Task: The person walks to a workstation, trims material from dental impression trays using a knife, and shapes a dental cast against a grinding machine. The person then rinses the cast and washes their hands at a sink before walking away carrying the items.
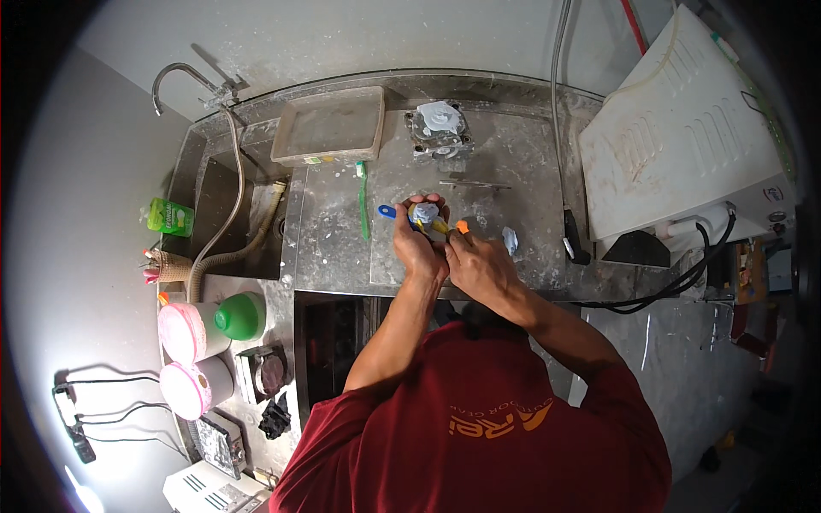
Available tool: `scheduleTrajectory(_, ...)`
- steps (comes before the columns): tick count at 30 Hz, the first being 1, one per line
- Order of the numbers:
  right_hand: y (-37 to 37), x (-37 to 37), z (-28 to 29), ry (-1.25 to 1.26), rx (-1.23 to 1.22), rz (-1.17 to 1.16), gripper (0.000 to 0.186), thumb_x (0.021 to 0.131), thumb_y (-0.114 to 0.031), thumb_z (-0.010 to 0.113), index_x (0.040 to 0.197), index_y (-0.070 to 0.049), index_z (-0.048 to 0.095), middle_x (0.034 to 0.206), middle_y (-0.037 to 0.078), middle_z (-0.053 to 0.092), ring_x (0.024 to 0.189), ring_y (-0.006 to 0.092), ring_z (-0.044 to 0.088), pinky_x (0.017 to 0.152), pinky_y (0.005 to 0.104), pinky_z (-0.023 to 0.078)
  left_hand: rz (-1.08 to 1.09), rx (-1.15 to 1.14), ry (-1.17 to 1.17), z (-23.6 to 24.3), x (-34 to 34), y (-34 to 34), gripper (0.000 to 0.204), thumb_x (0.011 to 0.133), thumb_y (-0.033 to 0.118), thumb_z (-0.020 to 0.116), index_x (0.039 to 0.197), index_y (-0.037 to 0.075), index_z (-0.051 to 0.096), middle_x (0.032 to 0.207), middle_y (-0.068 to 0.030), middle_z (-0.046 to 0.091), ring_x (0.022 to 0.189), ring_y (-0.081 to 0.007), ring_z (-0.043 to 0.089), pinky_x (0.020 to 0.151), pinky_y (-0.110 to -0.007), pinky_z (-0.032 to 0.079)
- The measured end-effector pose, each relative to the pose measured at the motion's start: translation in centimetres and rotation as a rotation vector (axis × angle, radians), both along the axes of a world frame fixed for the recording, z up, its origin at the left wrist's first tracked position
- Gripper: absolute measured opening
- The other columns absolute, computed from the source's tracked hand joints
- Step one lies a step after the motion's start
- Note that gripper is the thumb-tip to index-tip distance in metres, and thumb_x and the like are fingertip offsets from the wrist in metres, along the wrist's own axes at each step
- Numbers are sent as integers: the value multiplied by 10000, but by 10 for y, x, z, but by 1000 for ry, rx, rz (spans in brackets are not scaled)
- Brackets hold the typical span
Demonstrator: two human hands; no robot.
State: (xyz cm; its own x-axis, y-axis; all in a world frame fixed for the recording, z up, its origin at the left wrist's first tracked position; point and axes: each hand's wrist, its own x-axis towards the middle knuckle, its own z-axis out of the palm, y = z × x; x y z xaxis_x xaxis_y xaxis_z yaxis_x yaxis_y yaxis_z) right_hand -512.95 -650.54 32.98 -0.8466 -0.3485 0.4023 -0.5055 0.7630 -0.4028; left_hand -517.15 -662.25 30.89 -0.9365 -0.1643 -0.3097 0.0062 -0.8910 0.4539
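My left hand (417,255) cups a small piece with a blue handle (387,211) that sticks out to the left; it looks like a dental impression tray. Pale blue-grey plaster (424,212) is heaped on it, with yellow material along the near edge. My right hand (484,267) is closed beside it, its fingers bunched around a slim tool whose orange end (463,227) shows above the knuckles. The tool's other end is hard to make out near the yellow part. Both hands nearly touch above the bench's front edge.
On the stained metal bench (333,248) lie a green toothbrush (363,201), a thin flat blade (475,184) and a plaster scrap (510,240). Behind stand a shallow tray (332,128) and a plaster-smeared metal block (439,128). A sink (244,218) is left, a white machine (684,137) right.
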Motion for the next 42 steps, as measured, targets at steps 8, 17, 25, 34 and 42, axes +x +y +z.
scheduleTrajectory(8,-3,1,-1,-49,-66,-37,261,995,-249,622,985,7,674,748,196,691,636,364,702,558,454,566,48,72,80,-2,1,2,421,1128,357,324,1078,8,554,1055,-195,647,1035,-338,624,994,-467,537)
scheduleTrajectory(17,-4,3,-1,-143,-131,-51,241,1000,-204,616,978,30,668,787,216,692,671,388,700,581,473,553,48,6,80,-5,3,5,421,1127,373,339,1079,21,563,1067,-186,652,1054,-329,630,1024,-464,514)
scheduleTrajectory(25,-7,19,26,-206,35,-98,303,1024,-286,595,942,-5,673,799,201,691,660,365,699,569,470,561,20,-338,176,-18,3,-8,407,1113,376,396,1071,20,589,1064,-169,674,1001,-299,656,924,-437,523)
scheduleTrajectory(34,14,7,65,-384,-316,123,246,1003,-231,664,1013,14,648,771,206,644,667,398,644,591,451,474,-62,-203,337,12,2,-43,373,1075,372,527,1043,13,625,982,-144,692,934,-288,689,866,-498,577)
scheduleTrajectory(42,15,-7,61,-228,-243,117,276,1042,-224,573,868,-11,558,693,186,607,632,424,617,588,503,469,-185,-161,251,27,11,-46,403,1069,465,502,1064,73,595,1036,-131,710,1065,-312,672,1007,-560,516)
